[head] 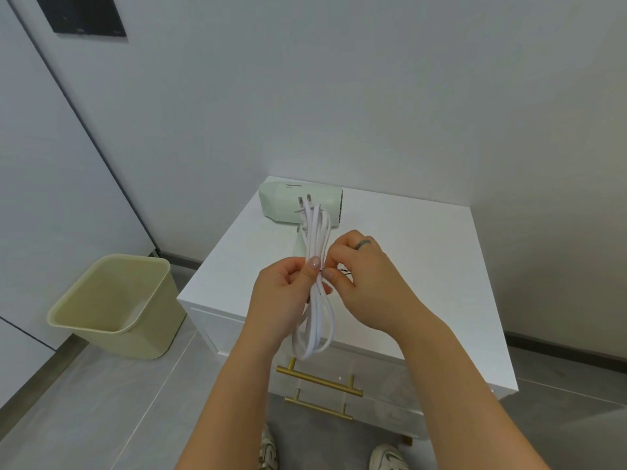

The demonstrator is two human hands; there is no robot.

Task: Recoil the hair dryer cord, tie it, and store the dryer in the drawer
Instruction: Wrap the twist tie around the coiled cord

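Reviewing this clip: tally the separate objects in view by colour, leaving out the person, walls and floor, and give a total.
White: 2 (cord bundle, nightstand)
Pale green: 1 (hair dryer)
Yellowish beige: 1 (waste bin)
Gold: 2 (upper drawer handle, lower drawer handle)
Black: 2 (thin tie, wall panel)
Dark green: 1 (ring)
Total: 9

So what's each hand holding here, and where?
Left hand pinches the coiled cord at mid-bundle; right hand holds a thin dark tie there.
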